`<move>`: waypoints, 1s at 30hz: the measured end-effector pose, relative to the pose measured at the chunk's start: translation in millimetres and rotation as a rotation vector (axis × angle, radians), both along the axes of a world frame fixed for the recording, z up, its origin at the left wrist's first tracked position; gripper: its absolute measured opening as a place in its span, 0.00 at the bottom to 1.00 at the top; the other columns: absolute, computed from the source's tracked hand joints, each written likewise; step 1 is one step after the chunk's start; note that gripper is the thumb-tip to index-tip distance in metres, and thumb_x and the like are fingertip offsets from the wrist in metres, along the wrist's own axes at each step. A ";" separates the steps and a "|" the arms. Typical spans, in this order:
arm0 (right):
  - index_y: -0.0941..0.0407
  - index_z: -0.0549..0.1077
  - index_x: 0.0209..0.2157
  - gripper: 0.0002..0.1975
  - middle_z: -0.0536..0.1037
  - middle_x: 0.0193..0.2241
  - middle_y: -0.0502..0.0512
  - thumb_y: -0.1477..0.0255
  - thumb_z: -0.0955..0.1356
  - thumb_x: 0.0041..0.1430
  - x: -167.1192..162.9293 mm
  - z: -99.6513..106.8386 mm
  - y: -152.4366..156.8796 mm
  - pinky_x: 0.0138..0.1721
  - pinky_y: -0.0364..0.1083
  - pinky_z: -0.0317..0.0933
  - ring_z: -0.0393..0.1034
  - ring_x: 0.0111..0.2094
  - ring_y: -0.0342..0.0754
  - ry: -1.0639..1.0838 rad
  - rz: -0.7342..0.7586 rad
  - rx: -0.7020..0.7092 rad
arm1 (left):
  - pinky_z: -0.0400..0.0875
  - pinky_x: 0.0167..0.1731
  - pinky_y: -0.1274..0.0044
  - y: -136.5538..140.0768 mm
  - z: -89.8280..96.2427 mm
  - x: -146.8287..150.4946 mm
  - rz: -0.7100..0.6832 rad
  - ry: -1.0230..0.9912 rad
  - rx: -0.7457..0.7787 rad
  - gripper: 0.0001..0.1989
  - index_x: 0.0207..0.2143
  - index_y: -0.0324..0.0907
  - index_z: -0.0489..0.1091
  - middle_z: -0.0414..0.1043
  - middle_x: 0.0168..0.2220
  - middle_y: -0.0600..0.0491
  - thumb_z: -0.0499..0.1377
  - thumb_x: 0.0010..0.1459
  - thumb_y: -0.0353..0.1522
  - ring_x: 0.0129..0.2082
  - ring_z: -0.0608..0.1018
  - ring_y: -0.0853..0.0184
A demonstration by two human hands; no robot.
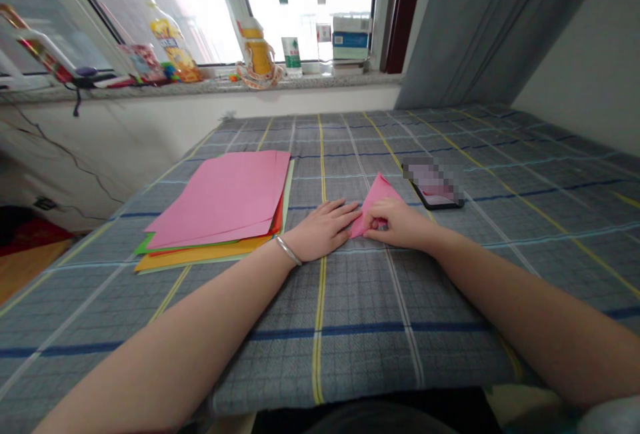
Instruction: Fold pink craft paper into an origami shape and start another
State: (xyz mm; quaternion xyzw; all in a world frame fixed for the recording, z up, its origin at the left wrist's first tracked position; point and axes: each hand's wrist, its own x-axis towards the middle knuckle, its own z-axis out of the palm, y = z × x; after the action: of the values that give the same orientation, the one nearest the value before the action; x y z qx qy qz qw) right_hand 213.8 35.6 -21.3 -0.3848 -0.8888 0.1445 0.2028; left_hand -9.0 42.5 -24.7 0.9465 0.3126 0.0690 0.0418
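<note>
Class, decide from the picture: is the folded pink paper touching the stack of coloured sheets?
Apart. The head view plainly shows bare plaid cloth between the folded pink paper and the stack of coloured sheets.

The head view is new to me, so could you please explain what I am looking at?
There is no machine here: a camera worn on a person's head looks forward and down at two bare hands. The left hand, with a bracelet at its wrist, lies flat, fingertips at a small folded pink paper. The right hand is curled over that paper; whether it grips or only presses is hard to tell. On the checked cloth also lie a stack of coloured sheets, left, and a phone, right.
</note>
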 end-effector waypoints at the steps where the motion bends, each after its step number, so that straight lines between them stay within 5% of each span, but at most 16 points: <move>1: 0.55 0.71 0.26 0.05 0.75 0.29 0.52 0.71 0.69 0.53 -0.5 -0.2 0.0 0.36 0.45 0.59 0.68 0.33 0.46 0.000 -0.006 -0.008 | 0.50 0.62 0.60 0.6 0.5 -0.6 -0.008 0.004 -0.011 0.23 0.62 0.41 0.57 0.52 0.65 0.46 0.47 0.66 0.36 0.66 0.54 0.55; 15: 0.55 0.70 0.27 0.08 0.75 0.29 0.52 0.69 0.66 0.59 -10.6 -5.4 0.2 0.36 0.46 0.56 0.67 0.34 0.47 -0.071 -0.133 0.057 | 0.48 0.63 0.59 -0.4 9.4 2.4 0.045 -0.045 -0.168 0.20 0.57 0.43 0.61 0.53 0.65 0.49 0.48 0.62 0.28 0.66 0.53 0.58; 22: 0.55 0.72 0.29 0.08 0.76 0.31 0.54 0.66 0.68 0.57 -11.7 -5.5 -0.4 0.42 0.49 0.58 0.66 0.38 0.50 -0.092 -0.173 0.078 | 0.54 0.61 0.60 -9.2 6.8 10.9 0.079 -0.073 -0.036 0.20 0.54 0.40 0.64 0.60 0.62 0.47 0.45 0.67 0.40 0.63 0.59 0.55; 30: 0.54 0.73 0.27 0.07 0.74 0.41 0.58 0.66 0.69 0.56 -15.0 -1.4 -4.3 0.51 0.54 0.57 0.64 0.47 0.54 -0.105 -0.190 0.105 | 0.60 0.57 0.63 -10.8 1.9 16.5 0.130 -0.142 0.025 0.16 0.46 0.41 0.68 0.68 0.55 0.47 0.49 0.66 0.41 0.59 0.66 0.58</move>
State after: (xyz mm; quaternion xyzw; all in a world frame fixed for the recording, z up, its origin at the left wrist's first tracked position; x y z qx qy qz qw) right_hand 198.8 31.3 -22.7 -0.4630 -0.8641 0.0575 0.1888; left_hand 7.5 31.6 -22.9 0.9173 0.3689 0.1426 0.0475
